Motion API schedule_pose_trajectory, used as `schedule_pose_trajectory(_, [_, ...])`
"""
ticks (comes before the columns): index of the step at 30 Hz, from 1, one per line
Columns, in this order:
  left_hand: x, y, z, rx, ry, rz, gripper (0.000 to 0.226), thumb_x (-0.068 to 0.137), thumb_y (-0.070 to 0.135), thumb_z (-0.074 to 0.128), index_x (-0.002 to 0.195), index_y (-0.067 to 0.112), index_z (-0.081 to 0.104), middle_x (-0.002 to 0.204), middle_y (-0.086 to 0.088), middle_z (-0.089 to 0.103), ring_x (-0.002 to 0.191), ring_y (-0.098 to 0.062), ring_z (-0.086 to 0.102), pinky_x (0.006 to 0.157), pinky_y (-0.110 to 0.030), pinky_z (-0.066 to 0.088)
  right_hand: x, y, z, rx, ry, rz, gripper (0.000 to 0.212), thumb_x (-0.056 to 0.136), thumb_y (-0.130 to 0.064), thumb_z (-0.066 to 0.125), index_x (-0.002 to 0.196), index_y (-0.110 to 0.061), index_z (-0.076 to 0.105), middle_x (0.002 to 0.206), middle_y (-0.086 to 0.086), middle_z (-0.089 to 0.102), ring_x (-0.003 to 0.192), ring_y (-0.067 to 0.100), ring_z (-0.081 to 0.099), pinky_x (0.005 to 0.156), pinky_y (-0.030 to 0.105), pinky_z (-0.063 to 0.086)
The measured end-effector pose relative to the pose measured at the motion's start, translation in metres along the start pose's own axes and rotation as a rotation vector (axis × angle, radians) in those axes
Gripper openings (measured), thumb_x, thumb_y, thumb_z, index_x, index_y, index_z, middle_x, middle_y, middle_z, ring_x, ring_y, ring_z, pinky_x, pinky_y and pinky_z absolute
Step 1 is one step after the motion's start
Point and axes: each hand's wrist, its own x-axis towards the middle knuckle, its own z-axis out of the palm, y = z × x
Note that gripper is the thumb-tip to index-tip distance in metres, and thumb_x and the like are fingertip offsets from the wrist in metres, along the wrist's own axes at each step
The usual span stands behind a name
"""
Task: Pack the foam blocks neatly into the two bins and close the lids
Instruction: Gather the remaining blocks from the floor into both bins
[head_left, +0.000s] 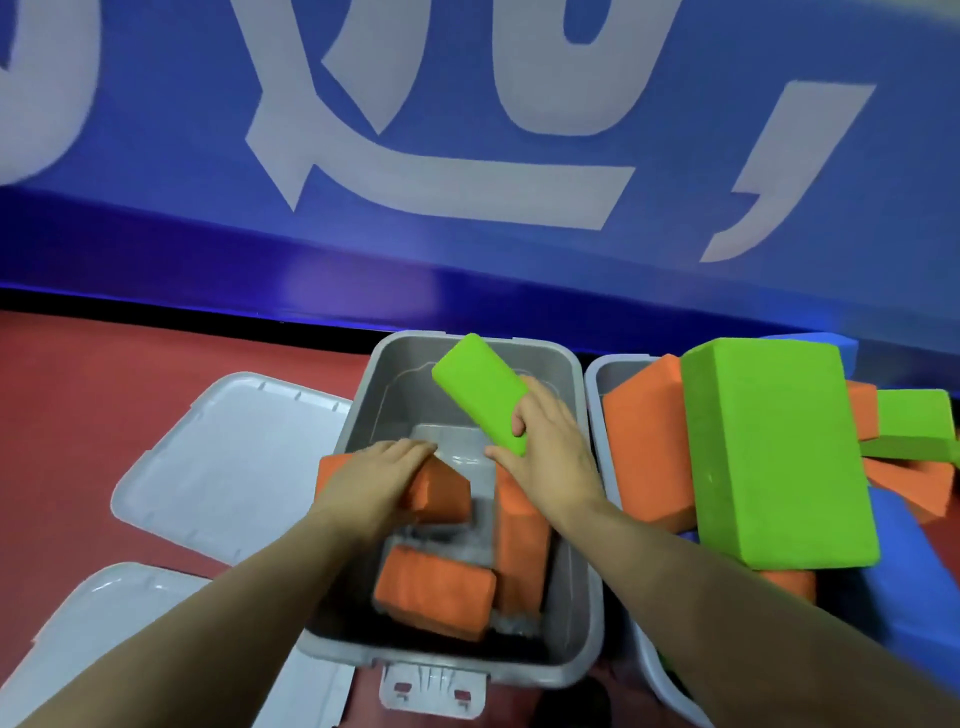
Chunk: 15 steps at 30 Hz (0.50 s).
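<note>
My bin (584, 545): smooth grey plastic, slight sheen. Green block (480, 392) & orange blocks (434, 592): matt foam, fine-grained.

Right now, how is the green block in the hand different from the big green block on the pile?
The small green block is slim, while the big green block is much chunkier. The small one is held tilted above the left bin by the right hand; the big one lies untouched on top of the orange blocks heaped in the right bin. Both are bright green with rounded corners.
</note>
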Motion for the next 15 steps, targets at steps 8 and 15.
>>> schedule_pose_trajectory(8, [0.001,0.01,0.044,-0.073,-0.3,-0.071,0.086,0.088,0.059,0.064,0.159,0.028,0.026,0.16,0.008,0.029,0.145,-0.021,0.033,0.116,-0.042,0.037,0.03,0.018,0.017,-0.422,-0.175,-0.186,0.032,0.083,-0.04,0.079,0.1,-0.016,0.067,0.162,0.004,0.036,0.15,0.03,0.032,0.124,0.049,0.021])
schedule_pose_trajectory(15, [0.013,0.022,0.027,-0.171,-0.164,-0.17,0.069,0.095,0.053,0.058,0.154,0.024,0.036,0.154,0.002,0.038,0.139,-0.024,0.043,0.112,-0.041,0.039,0.004,0.036,0.008,-0.356,-0.476,0.025,0.049,0.1,-0.058,0.048,0.127,-0.019,0.064,0.167,0.0,0.024,0.147,0.023,0.033,0.118,0.036,0.024])
